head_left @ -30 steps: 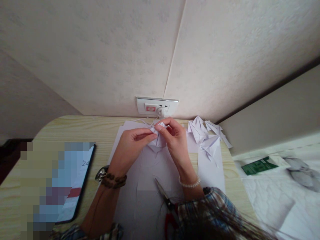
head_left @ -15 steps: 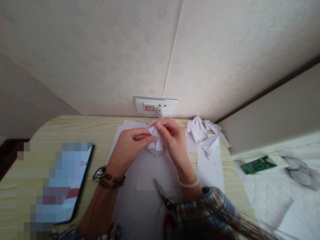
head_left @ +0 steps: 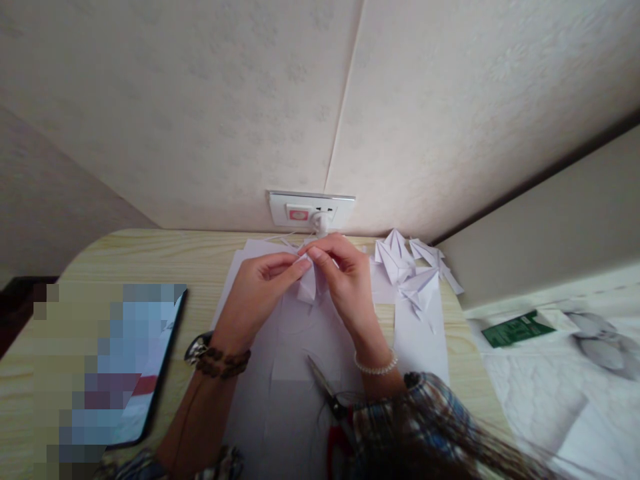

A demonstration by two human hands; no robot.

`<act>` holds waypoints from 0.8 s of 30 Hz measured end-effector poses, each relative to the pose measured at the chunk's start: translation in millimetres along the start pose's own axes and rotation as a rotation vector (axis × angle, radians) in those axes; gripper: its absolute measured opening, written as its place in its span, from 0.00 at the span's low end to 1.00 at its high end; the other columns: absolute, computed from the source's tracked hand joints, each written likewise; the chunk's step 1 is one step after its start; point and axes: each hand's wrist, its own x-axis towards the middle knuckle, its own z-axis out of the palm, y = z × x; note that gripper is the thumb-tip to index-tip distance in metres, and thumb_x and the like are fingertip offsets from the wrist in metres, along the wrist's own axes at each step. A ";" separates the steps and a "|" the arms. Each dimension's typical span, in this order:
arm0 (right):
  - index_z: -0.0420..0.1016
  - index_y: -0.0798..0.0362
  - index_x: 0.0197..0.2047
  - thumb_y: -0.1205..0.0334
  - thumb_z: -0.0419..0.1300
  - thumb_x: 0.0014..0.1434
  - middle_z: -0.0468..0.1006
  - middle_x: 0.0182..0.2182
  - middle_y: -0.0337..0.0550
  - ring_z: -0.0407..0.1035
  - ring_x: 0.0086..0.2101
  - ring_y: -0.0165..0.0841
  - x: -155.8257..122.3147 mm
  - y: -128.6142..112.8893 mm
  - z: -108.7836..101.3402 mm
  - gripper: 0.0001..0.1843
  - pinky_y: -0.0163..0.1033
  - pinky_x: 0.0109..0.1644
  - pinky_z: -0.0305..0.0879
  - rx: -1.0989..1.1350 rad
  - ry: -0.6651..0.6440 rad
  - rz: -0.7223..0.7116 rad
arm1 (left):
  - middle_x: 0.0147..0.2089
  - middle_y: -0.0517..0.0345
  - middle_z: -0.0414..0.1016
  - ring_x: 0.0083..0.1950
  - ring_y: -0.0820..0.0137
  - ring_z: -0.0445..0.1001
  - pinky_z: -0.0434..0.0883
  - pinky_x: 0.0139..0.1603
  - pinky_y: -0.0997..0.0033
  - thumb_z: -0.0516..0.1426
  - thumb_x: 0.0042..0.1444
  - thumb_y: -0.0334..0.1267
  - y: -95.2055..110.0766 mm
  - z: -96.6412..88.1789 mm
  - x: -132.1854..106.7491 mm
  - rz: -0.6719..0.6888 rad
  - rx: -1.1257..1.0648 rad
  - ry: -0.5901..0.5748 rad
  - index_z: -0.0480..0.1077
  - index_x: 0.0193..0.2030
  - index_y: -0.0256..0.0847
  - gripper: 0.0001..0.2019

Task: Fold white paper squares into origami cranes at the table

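Note:
Between my two hands is a small piece of folded white paper [head_left: 307, 288], its lower flap hanging below the fingers. My left hand [head_left: 267, 283] pinches its left side between thumb and fingers. From the right, my right hand [head_left: 345, 270] grips the top edge, thumb tip close to the left thumb. Fingers cover most of the paper's upper part. White paper sheets [head_left: 257, 400] lie flat beneath both hands. Scissors [head_left: 334, 403] with red handles rest on these sheets, near my right forearm, partly covered by the sleeve and hair.
Several folded paper pieces [head_left: 400, 270] are heaped at the back right of the wooden table [head_left: 135, 257]. A tablet [head_left: 150, 387] lies at the left. A wall socket [head_left: 313, 210] with a plug stands behind the hands. Right of the table is a green box [head_left: 520, 329].
The folded paper has turned in my fingers, and its hanging flap now looks narrower. My left thumb has moved up, nearer the right thumb.

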 end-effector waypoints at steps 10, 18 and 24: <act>0.77 0.49 0.30 0.61 0.60 0.59 0.76 0.30 0.38 0.70 0.36 0.32 1.2 -1.4 -2.1 0.07 0.38 0.42 0.66 0.058 -0.013 0.105 | 0.28 0.58 0.80 0.30 0.71 0.73 0.69 0.33 0.74 0.67 0.43 0.44 3.2 -2.1 -1.6 -0.069 -0.122 0.034 0.80 0.27 0.40 0.09; 0.70 0.51 0.24 0.60 0.64 0.53 0.70 0.23 0.33 0.66 0.27 0.28 1.7 -0.4 -0.3 0.09 0.34 0.33 0.64 0.196 -0.002 0.243 | 0.28 0.58 0.79 0.32 0.70 0.74 0.71 0.35 0.74 0.69 0.40 0.45 2.7 -2.4 -0.1 -0.130 -0.269 -0.003 0.77 0.24 0.40 0.11; 0.71 0.51 0.24 0.61 0.64 0.52 0.72 0.24 0.34 0.67 0.29 0.28 1.2 -1.5 0.3 0.08 0.35 0.35 0.65 0.196 -0.043 0.221 | 0.27 0.57 0.76 0.31 0.70 0.73 0.71 0.34 0.71 0.68 0.39 0.44 0.9 -4.7 -0.1 -0.195 -0.315 -0.054 0.75 0.23 0.40 0.11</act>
